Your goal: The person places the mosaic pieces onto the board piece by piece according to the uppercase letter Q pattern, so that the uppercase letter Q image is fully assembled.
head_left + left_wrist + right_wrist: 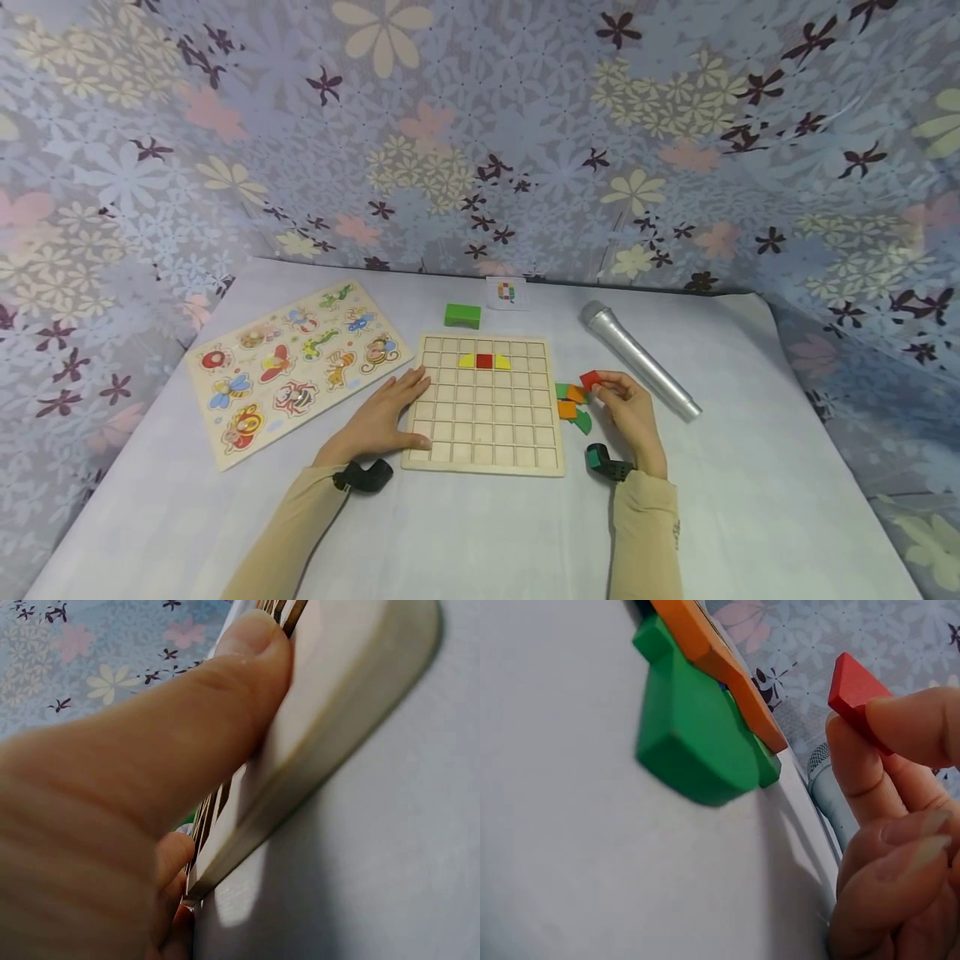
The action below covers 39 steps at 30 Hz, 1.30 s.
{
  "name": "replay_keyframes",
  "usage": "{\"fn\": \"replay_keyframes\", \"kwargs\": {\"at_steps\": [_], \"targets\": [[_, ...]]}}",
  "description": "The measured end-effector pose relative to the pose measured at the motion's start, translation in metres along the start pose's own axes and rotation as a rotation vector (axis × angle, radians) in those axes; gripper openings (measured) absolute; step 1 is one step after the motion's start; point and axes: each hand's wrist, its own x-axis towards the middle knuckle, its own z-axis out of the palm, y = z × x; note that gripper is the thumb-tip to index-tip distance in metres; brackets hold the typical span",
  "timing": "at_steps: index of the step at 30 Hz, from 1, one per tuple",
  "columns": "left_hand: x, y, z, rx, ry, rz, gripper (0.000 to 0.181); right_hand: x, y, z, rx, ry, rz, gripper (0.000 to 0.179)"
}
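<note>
A wooden grid board (pixel 483 454) lies in the middle of the table. In its second row from the far side, a red square tile (pixel 484 361) sits between two yellow curved pieces (pixel 467 361). My left hand (pixel 381 419) rests along the board's left edge, fingers extended, with the thumb (pixel 217 697) on the near-left corner area. Just right of the board, my right hand (pixel 632 414) pinches a red block (pixel 851 686) between thumb and fingers, raised above the table. Beside it lie orange pieces (pixel 567 409) and green pieces (pixel 682 735), some stacked on one another.
A wooden insect puzzle board (pixel 258 402) lies at an angle on the left. Behind the grid board are a green block (pixel 462 317) and a small card with a coloured pattern (pixel 517 287). A silver microphone (pixel 637 357) lies to the right, beyond my right hand.
</note>
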Motion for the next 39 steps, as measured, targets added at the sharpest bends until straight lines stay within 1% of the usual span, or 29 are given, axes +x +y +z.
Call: {"fn": "replay_keyframes", "kwargs": {"at_steps": [6, 16, 30, 39], "targets": [[0.0002, -0.0001, 0.0006, -0.002, 0.002, -0.002, 0.1, 0.002, 0.0021, 0.0018, -0.013, 0.015, -0.005, 0.032], [-0.0009, 0.0001, -0.0005, -0.003, 0.004, -0.006, 0.1, 0.0027, 0.004, 0.0031, 0.005, 0.039, -0.02, 0.031], [0.0004, -0.0012, -0.0001, -0.007, 0.005, 0.01, 0.099, -0.001, -0.0011, 0.0008, 0.019, 0.024, -0.008, 0.032], [0.0003, -0.0014, 0.0004, -0.006, -0.001, 0.012, 0.1, 0.0007, 0.0041, 0.0013, 0.013, 0.03, -0.023, 0.032]]}}
